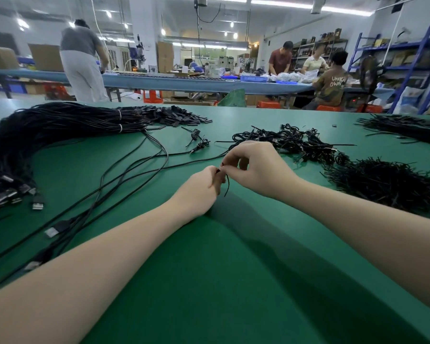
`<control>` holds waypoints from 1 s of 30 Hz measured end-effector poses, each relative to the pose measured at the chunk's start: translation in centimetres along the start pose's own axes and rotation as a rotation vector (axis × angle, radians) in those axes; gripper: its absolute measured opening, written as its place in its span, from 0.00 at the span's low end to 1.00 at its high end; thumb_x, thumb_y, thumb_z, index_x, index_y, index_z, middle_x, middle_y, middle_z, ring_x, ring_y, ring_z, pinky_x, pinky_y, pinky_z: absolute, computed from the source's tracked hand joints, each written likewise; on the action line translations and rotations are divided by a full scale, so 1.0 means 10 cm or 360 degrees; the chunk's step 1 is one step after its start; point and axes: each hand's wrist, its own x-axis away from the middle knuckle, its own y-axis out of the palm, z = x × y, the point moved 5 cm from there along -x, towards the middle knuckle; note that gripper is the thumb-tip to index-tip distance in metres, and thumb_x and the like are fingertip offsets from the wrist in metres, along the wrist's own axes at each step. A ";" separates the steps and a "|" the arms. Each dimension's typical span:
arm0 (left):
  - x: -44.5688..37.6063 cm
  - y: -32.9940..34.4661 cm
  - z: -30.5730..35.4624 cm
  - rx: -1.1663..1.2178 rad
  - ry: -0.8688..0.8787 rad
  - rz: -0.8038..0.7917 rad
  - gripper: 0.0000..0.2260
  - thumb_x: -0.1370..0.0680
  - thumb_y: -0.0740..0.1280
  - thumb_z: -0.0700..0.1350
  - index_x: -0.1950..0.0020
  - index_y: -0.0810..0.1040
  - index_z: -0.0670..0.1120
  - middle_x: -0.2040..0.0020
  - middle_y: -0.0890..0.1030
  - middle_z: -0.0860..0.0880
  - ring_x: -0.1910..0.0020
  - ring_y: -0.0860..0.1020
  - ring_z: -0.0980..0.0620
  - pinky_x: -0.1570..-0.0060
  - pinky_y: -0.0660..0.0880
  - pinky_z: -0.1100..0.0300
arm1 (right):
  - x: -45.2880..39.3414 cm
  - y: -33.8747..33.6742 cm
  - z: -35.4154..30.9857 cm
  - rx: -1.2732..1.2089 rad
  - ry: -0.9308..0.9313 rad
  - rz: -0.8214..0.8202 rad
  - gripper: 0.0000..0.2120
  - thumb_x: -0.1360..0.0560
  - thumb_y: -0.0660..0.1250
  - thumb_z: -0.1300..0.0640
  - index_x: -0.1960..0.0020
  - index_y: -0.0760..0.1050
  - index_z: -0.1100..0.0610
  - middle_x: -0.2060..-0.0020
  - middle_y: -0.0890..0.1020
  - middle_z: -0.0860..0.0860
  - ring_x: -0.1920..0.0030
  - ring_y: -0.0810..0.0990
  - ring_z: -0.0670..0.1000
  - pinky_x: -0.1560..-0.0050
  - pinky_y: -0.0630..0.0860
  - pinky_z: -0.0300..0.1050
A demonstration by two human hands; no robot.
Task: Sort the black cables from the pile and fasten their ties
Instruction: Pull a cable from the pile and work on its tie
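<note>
Both hands meet over the mat (233, 269), a smooth matte green sheet. Left hand (199, 188) has its fingers curled round something thin and black; what exactly, cannot tell. Right hand (256, 167) pinches a tie (227, 184) at its top end: a thin, flexible black strip, long axis near vertical, free end hanging down toward the mat. A cable (174, 165), round and glossy black, runs from the hands leftward. Bundle (60, 125) of long cables lies far left, bound by 2 white bands. Tangled pile (296, 142) sits just beyond the right hand; bristly heap of ties (382, 184) to the right.
</note>
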 end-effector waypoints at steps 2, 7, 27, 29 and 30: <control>0.00 0.00 0.01 -0.0027 0.0001 -0.0033 0.12 0.17 0.53 0.52 0.55 0.70 0.49 0.61 0.77 0.49 0.63 0.73 0.49 0.61 0.70 0.53 | -0.01 -0.02 0.02 -0.0025 0.0042 0.0026 0.02 0.28 0.71 0.56 0.58 0.82 0.50 0.66 0.78 0.39 0.67 0.74 0.38 0.64 0.67 0.27; 0.04 0.00 0.06 -0.0160 0.0041 -0.0042 0.15 0.17 0.53 0.53 0.51 0.70 0.43 0.57 0.78 0.44 0.59 0.76 0.42 0.57 0.73 0.47 | 0.01 -0.02 0.05 -0.0184 0.0158 0.0045 0.03 0.28 0.72 0.55 0.60 0.81 0.49 0.67 0.80 0.40 0.69 0.74 0.36 0.66 0.68 0.26; 0.16 0.14 0.27 -0.0962 0.0233 -0.0038 0.15 0.18 0.54 0.58 0.54 0.63 0.47 0.57 0.80 0.41 0.57 0.78 0.36 0.64 0.61 0.54 | -0.04 -0.27 -0.04 -0.0075 0.0122 -0.0338 0.07 0.28 0.73 0.53 0.64 0.78 0.48 0.69 0.79 0.39 0.68 0.76 0.33 0.68 0.69 0.24; 0.16 0.13 0.27 -0.0892 0.0196 -0.0056 0.16 0.19 0.55 0.59 0.55 0.63 0.46 0.56 0.80 0.40 0.56 0.77 0.36 0.64 0.61 0.54 | -0.03 -0.26 -0.04 -0.0087 0.0143 -0.0340 0.06 0.28 0.73 0.53 0.63 0.79 0.49 0.68 0.80 0.40 0.68 0.77 0.34 0.68 0.70 0.25; 0.16 0.12 0.27 -0.0859 0.0176 -0.0073 0.17 0.19 0.55 0.59 0.55 0.63 0.46 0.56 0.80 0.40 0.56 0.77 0.36 0.64 0.61 0.54 | -0.04 -0.26 -0.04 -0.0090 0.0153 -0.0335 0.05 0.28 0.73 0.53 0.63 0.79 0.49 0.68 0.81 0.40 0.67 0.77 0.34 0.67 0.71 0.25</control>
